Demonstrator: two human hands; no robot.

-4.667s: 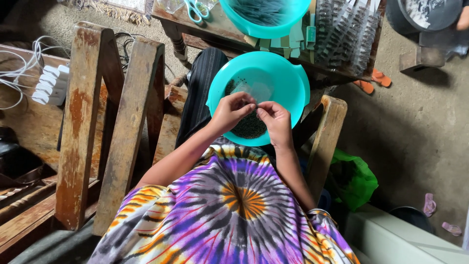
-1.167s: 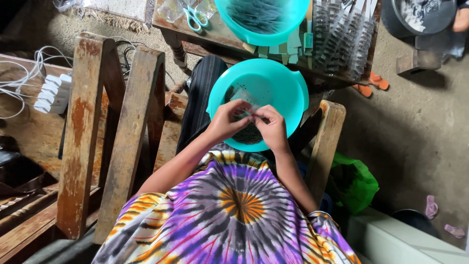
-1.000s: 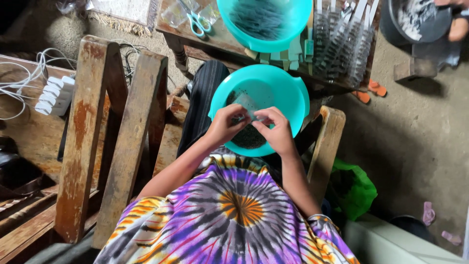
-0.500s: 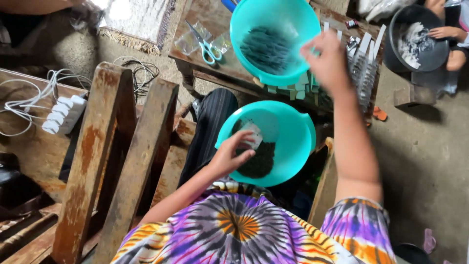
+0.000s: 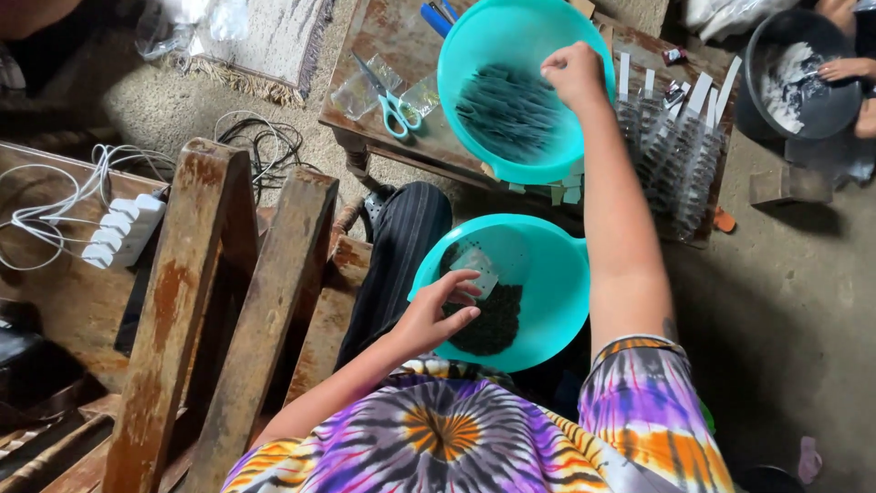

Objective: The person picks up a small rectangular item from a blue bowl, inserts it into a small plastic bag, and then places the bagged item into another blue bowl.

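Observation:
A teal bowl [image 5: 547, 329] with a heap of dark granules [image 5: 493, 319] rests on my lap. My left hand [image 5: 438, 310] hovers over it, fingers curled, touching a small clear packet [image 5: 476, 270] at the fingertips. My right hand [image 5: 573, 73] is stretched forward, closed, over the rim of a second teal bowl [image 5: 474, 46] on the low wooden table [image 5: 374, 100]. That bowl holds several dark filled packets [image 5: 511, 111]. Whether the right hand holds anything is hidden by the fist.
Scissors with light blue handles [image 5: 394, 108] lie on the table by clear bags. Rows of clear packets [image 5: 671, 151] lie right of the far bowl. A rusty wooden bench frame [image 5: 219, 301] stands left. Another person's hand [image 5: 844, 68] reaches into a black bowl [image 5: 776, 55].
Both hands worked together over the lap bowl earlier. My right hand then reached forward to the far bowl, while my left hand stayed over the lap bowl.

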